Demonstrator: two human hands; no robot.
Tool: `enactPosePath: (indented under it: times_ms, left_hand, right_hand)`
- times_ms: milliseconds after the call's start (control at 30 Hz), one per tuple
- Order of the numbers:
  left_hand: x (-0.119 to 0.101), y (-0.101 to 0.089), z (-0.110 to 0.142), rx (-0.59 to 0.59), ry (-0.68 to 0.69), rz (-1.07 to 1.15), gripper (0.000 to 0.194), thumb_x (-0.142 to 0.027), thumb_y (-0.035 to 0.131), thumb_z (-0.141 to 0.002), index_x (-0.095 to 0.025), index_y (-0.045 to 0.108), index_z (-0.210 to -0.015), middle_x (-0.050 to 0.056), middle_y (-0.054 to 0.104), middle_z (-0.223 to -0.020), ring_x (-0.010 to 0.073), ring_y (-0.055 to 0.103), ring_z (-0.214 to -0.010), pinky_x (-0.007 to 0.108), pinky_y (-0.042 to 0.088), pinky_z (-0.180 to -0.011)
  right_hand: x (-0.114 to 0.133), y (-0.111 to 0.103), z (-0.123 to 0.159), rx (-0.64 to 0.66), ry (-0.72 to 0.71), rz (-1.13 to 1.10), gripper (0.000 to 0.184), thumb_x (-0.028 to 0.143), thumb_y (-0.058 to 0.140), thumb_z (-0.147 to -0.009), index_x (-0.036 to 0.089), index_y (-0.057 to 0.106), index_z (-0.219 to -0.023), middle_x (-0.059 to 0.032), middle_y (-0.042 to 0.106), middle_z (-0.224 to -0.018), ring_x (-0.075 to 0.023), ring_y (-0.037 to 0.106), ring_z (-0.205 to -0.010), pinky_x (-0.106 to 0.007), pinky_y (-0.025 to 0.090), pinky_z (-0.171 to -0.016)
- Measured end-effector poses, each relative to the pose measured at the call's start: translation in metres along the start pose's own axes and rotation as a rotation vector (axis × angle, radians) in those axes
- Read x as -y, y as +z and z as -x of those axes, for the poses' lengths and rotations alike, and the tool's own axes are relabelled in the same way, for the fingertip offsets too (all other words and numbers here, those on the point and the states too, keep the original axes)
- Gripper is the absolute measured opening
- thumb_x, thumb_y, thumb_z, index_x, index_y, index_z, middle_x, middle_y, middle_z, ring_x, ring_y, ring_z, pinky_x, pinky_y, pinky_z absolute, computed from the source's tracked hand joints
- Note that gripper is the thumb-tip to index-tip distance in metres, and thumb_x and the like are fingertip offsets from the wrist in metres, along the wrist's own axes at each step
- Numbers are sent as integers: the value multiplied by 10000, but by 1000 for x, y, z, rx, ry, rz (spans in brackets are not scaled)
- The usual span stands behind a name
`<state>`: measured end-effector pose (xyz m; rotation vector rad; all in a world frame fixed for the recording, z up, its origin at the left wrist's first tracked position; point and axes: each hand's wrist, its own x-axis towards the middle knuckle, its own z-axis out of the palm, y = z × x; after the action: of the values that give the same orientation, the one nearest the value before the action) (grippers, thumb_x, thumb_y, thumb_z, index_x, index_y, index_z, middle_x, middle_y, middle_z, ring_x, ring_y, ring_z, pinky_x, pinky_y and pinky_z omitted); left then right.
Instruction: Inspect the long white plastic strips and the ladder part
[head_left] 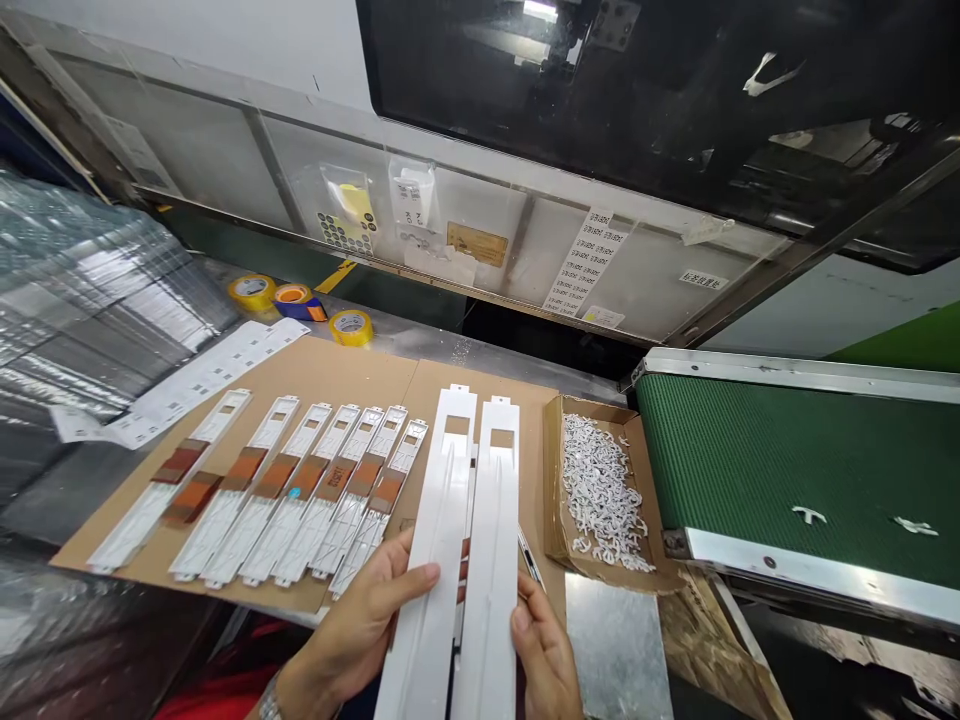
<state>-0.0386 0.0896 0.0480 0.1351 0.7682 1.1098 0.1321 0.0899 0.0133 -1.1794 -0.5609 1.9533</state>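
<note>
Two long white plastic strips stand side by side in front of me, each with a square window near its far end. My left hand (367, 612) grips the left strip (429, 560), thumb on its face. Closed on the right strip (491, 545) is my right hand (546, 650), at that strip's right edge. A narrow gap runs between the two. On a cardboard sheet (382, 372) to the left lie several similar white strips (225, 505) in a slanted row, with reddish-brown bands across their middles. The near ends of the held strips run out of view.
A cardboard box (553, 490) of small white plastic pieces (600, 490) sits right, beside a green conveyor belt (787, 450) carrying loose pieces. Tape rolls (351, 327) and a label sheet (202, 385) lie at the back left. Plastic-wrapped stacks (90, 290) stand left.
</note>
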Motion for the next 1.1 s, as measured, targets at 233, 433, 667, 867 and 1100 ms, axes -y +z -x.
enactPosePath:
  times_ms: [233,433,667,867,1100]
  left_hand:
    - [4,0,-3,3,-2,-2,336,-133,523,-781,-156,492,-1115,133,624,-952,254,582,-897,341,469,-740]
    - [3,1,-5,10,-6,8,348,-134,537,-772,-167,490,-1114,132,623,-956,256,578,-910,357,461,-768]
    - [1,5,-2,-11,-18,-21,353,-156,579,-747,-158,512,-1094,128,622,-968,256,574,-914,338,462,-769]
    - [2,4,-4,-4,-1,-19,368,-149,572,-752,-151,499,-1112,133,618,-978,255,575,-909,339,466,-760]
    - [4,1,-3,-11,4,-25,362,-135,540,-774,-133,474,-1130,152,610,-993,256,575,-911,337,466,-737]
  right_hand:
    - [1,0,0,-17,-20,28,431,443,571,-742,193,490,-1083,-93,621,-1008,-264,568,-922,-351,457,-771]
    - [-2,-1,-2,-6,-49,-23,387,402,575,-752,201,504,-1075,-81,604,-1057,-243,569,-929,-348,415,-842]
    - [0,0,0,-31,-27,-38,419,408,597,-731,197,491,-1078,-71,651,-916,-261,574,-909,-365,437,-798]
    - [-2,0,-2,-31,-29,-44,423,408,606,-724,193,491,-1070,-79,634,-977,-262,559,-944,-366,429,-818]
    - [-1,-1,-3,-10,17,-2,450,433,592,-735,187,473,-1093,-79,629,-983,-248,561,-936,-344,429,-820]
